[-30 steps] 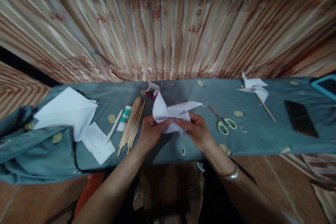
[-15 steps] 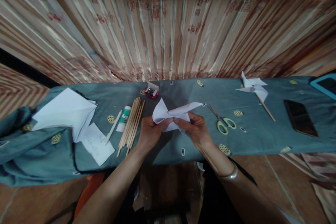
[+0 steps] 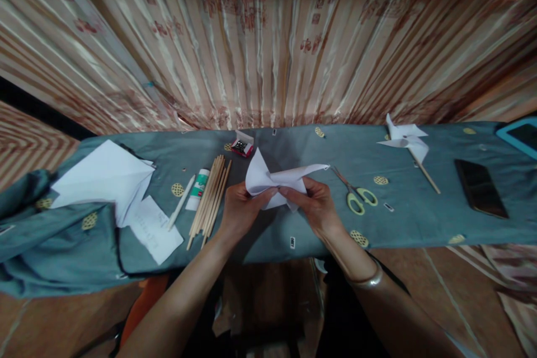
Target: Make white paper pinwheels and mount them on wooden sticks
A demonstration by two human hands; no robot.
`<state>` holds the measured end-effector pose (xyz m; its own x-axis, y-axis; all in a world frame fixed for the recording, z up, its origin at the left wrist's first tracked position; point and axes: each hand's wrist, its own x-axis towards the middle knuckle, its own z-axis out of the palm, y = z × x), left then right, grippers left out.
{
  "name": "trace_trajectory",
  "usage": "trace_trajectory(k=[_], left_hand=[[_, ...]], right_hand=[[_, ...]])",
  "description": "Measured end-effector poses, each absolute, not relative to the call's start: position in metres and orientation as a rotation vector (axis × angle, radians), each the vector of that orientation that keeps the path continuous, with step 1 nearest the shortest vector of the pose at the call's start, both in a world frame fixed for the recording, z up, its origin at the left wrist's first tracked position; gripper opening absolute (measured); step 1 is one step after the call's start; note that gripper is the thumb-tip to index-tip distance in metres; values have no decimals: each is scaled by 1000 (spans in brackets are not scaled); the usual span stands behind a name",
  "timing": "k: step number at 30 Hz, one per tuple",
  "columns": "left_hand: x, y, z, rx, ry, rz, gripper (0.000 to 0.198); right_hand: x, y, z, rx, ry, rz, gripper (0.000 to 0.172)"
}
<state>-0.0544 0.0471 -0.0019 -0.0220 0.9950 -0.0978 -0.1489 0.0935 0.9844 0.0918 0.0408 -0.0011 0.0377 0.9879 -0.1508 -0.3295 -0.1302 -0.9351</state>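
Both my hands pinch a partly folded white paper pinwheel [image 3: 277,179] just above the teal tablecloth [image 3: 293,224]. My left hand [image 3: 240,212] grips its left side with thumb and fingers closed on the paper. My right hand [image 3: 316,207] holds the right side, fingers closed at the centre folds. One paper flap curls upward, another points right toward the scissors [image 3: 356,196]. A metal bangle sits on my right wrist.
A bundle of wooden sticks [image 3: 211,198], a glue stick [image 3: 198,189] and a white pen [image 3: 181,201] lie left of my hands. White paper sheets [image 3: 107,179] lie far left. A small open pin box [image 3: 242,146] is behind. A finished pinwheel [image 3: 406,142], phone [image 3: 480,187] and tablet [image 3: 520,137] lie right.
The paper's flaps have shifted slightly between my fingers, the right flap now lifted a little; both hands stay in nearly the same place.
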Motion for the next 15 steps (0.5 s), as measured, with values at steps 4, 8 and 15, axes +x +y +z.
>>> trace_trajectory(k=[4, 8, 15], left_hand=[[-54, 47, 5, 1002, 1207, 1215, 20], [-54, 47, 8, 1001, 1214, 1214, 18], [-55, 46, 1, 989, 1157, 1201, 23]], right_hand=[[93, 41, -4, -1096, -886, 1377, 23], [95, 41, -6, -1103, -916, 1389, 24], [96, 40, -1, -1108, -961, 1426, 24]])
